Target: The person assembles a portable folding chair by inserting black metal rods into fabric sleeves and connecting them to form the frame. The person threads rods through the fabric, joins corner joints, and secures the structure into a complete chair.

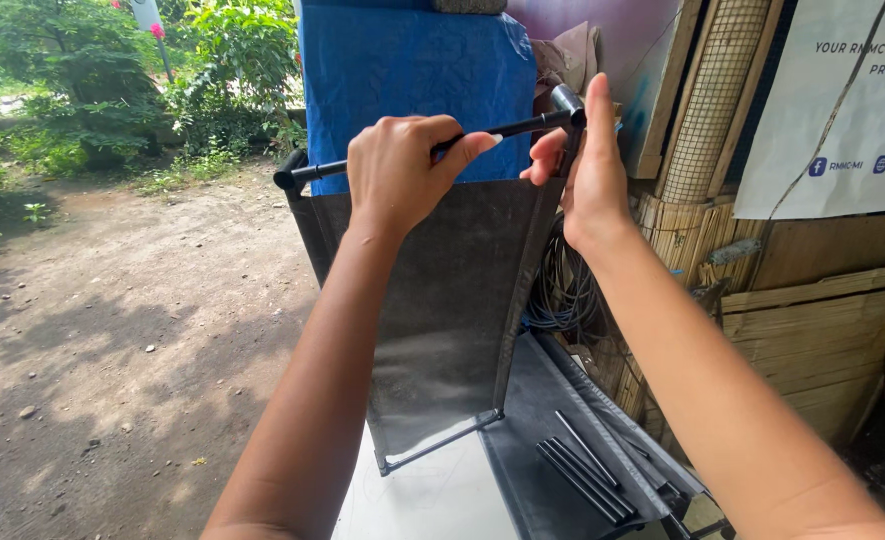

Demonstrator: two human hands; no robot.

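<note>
Head view, looking down past two bare forearms: the left hand (397, 170) is wrapped around a thin black rod (412, 155), fingers curled shut over it and the thumb stretched along it toward the right. That rod runs through the top hem of a hanging grey fabric panel (442, 300). At the rod's right end, the right hand (582, 165) stands upright with fingers together, pinching the black corner joint (566, 100). Behind the rod hangs a blue tarp (412, 70). Below the panel, loose black rods (582, 470) lie on another grey sheet (542, 430). Left of the panel is a dirt path (112, 330); right of it, stacked bamboo slats (812, 330).
</note>
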